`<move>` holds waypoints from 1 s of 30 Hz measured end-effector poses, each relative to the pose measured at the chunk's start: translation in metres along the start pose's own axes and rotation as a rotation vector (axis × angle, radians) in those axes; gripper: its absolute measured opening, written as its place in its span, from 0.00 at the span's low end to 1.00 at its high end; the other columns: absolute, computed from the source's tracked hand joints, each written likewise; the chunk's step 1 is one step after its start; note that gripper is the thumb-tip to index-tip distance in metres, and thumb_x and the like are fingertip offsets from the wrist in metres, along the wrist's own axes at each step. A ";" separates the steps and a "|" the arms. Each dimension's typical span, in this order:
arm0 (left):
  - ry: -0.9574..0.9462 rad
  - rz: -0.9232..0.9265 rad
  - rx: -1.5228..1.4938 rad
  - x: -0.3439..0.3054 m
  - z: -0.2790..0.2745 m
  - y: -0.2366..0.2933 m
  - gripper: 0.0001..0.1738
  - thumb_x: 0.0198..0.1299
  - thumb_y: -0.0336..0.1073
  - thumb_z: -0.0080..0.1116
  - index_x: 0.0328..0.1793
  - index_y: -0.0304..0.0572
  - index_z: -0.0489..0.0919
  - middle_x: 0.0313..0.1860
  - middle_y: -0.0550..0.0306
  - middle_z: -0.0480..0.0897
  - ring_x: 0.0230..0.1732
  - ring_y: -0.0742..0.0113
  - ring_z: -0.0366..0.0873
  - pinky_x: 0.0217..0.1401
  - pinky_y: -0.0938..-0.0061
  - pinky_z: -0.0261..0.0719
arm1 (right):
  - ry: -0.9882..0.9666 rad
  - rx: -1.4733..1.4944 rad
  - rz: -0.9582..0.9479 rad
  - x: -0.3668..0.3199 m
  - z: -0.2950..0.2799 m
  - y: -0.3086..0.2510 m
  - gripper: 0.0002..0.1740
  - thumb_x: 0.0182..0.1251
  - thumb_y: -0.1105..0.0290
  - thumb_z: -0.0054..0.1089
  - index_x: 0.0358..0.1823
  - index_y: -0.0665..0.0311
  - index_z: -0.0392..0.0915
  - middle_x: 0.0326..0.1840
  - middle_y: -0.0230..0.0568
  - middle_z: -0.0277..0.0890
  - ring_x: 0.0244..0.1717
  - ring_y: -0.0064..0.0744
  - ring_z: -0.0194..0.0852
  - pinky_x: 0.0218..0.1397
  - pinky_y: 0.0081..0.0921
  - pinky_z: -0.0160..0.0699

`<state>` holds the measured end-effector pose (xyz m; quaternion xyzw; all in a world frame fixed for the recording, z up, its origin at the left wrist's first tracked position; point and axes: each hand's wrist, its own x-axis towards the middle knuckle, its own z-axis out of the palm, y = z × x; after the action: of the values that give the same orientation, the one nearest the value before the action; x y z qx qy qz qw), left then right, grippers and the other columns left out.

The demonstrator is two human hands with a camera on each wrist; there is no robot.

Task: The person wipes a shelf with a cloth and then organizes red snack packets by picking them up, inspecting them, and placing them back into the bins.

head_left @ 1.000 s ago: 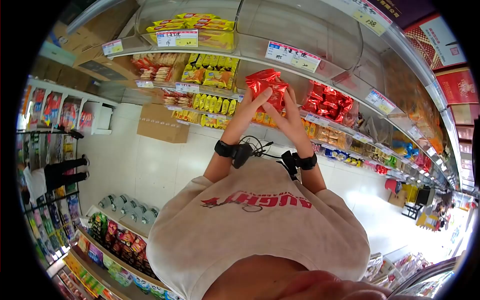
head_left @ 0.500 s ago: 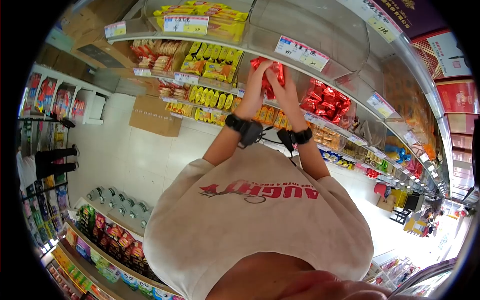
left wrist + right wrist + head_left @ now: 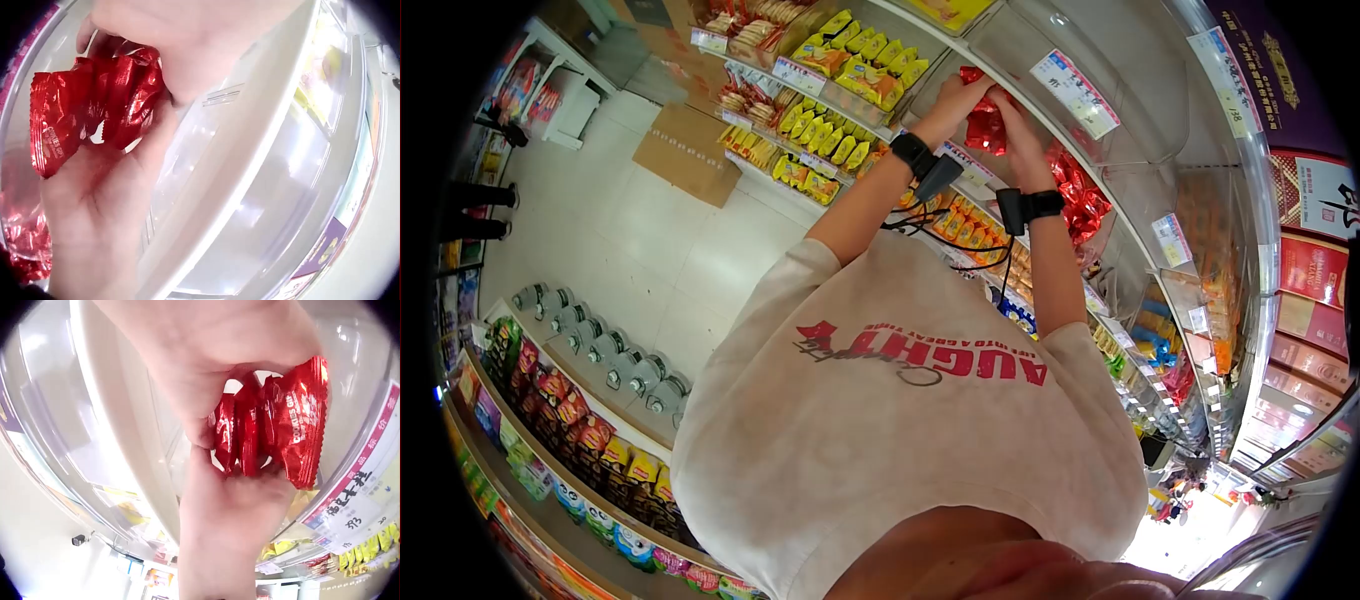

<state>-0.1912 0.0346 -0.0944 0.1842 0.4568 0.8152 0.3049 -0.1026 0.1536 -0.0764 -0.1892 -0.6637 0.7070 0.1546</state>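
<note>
Several red foil cookie packets (image 3: 303, 422) are bunched between my two hands; "COOKIES" is printed on one. My left hand (image 3: 956, 102) holds them from the left side, and my right hand (image 3: 1024, 140) holds them from the right. In the left wrist view the left hand (image 3: 194, 44) arches over the packets (image 3: 128, 94), with the right hand (image 3: 100, 194) cupping them from the opposite side. Both hands are at a lower shelf bin, close under the upper shelf edge (image 3: 990, 65). Part of the bunch is hidden behind the fingers.
A bin of similar red packets (image 3: 1085, 205) lies right of my right hand. Yellow packets (image 3: 870, 85) fill the bin to the left. Clear upper bins with a price tag (image 3: 1075, 93) jut out above. A cardboard box (image 3: 687, 155) stands on the floor.
Both hands, holding the red packets, have moved away from my body and deeper under the upper shelf edge. The head view has turned, so the shelves slant more.
</note>
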 end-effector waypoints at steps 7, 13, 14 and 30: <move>0.047 0.074 0.574 0.014 -0.008 -0.004 0.33 0.66 0.50 0.55 0.54 0.15 0.73 0.42 0.30 0.84 0.45 0.41 0.84 0.45 0.56 0.83 | 0.004 -0.216 -0.049 0.053 -0.011 0.017 0.25 0.71 0.57 0.66 0.62 0.64 0.77 0.59 0.36 0.77 0.56 0.27 0.74 0.59 0.26 0.74; 0.008 0.418 0.783 0.000 -0.010 -0.013 0.28 0.67 0.43 0.54 0.54 0.14 0.71 0.40 0.23 0.80 0.45 0.31 0.78 0.49 0.47 0.78 | -0.068 -0.546 -0.042 0.101 -0.017 0.038 0.24 0.67 0.52 0.65 0.56 0.61 0.79 0.49 0.38 0.78 0.48 0.33 0.76 0.55 0.33 0.76; 0.027 0.369 0.791 0.003 -0.013 -0.016 0.25 0.68 0.43 0.53 0.52 0.18 0.74 0.40 0.25 0.81 0.45 0.33 0.79 0.48 0.49 0.78 | -0.069 -0.669 -0.032 0.115 -0.021 0.048 0.25 0.66 0.50 0.64 0.55 0.60 0.79 0.47 0.40 0.78 0.46 0.36 0.77 0.55 0.35 0.75; -0.209 0.316 0.971 0.129 -0.027 -0.116 0.25 0.75 0.50 0.40 0.54 0.32 0.76 0.20 0.50 0.76 0.17 0.58 0.67 0.24 0.57 0.63 | -0.195 -1.130 -0.237 0.097 -0.025 0.050 0.40 0.66 0.68 0.70 0.77 0.63 0.60 0.77 0.48 0.64 0.73 0.41 0.65 0.75 0.35 0.61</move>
<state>-0.2651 0.1496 -0.2044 0.4513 0.7160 0.5228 0.1015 -0.1745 0.2173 -0.1330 -0.1009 -0.9655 0.2357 0.0460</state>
